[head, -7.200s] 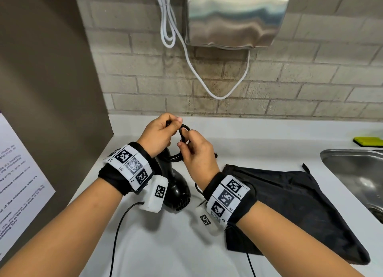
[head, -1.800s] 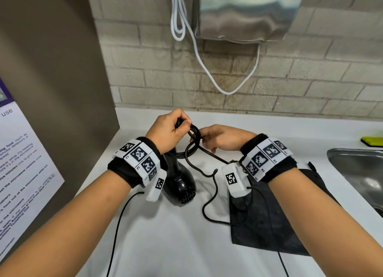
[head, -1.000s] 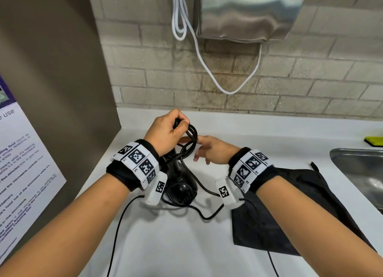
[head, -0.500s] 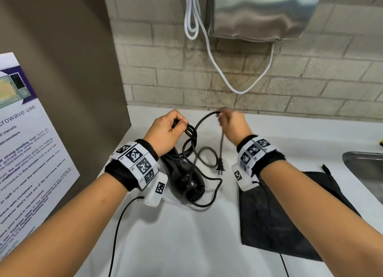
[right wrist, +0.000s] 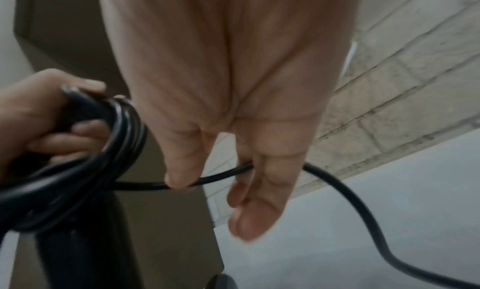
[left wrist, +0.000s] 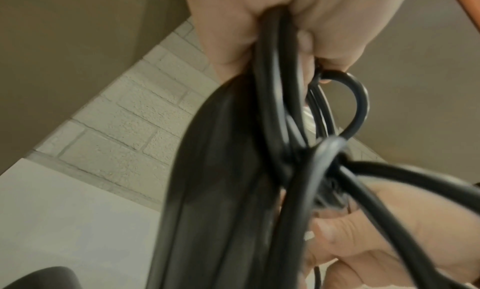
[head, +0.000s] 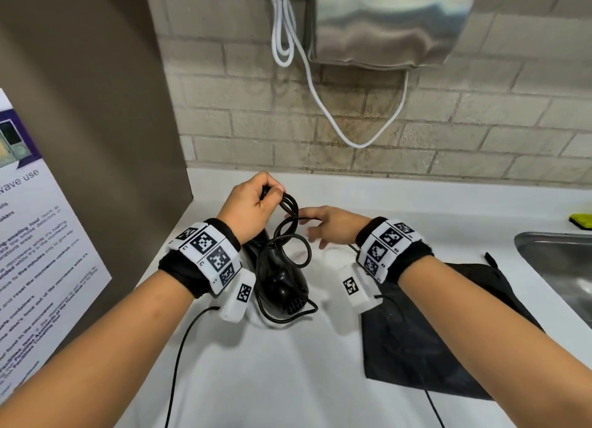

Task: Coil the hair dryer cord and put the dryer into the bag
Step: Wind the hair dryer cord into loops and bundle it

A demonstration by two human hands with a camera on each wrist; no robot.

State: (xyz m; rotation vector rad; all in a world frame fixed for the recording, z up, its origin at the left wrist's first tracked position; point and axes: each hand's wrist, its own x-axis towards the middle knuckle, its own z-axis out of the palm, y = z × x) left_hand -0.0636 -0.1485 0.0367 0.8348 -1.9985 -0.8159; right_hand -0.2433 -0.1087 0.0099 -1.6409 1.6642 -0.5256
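- Left hand (head: pixel 253 208) fisted around the gathered cord loops (head: pixel 290 232), held above the handle end of the hair dryer (head: pixel 282 278). Dryer lies on the counter (head: pixel 288 379), just left of the bag (head: pixel 448 331).
- Right hand (head: pixel 333 225) pinches one strand between thumb and fingertip, other fingers loosely extended; the strand runs straight into the bundle.
- Change: half a second ago the right hand was raised with the plug dangling below it; now it's low and tight against the coil, laying another turn.
- Less slack on the counter than a second ago; one loop remains around the dryer's nozzle end.
- Plug: can't locate it now, probably behind the right hand, blurred in the left wrist view.
- Read: coiling nearly done, tail end left to tuck.
- Bag lies flat and dark under the right forearm, mouth not visibly open; dryer not in yet.
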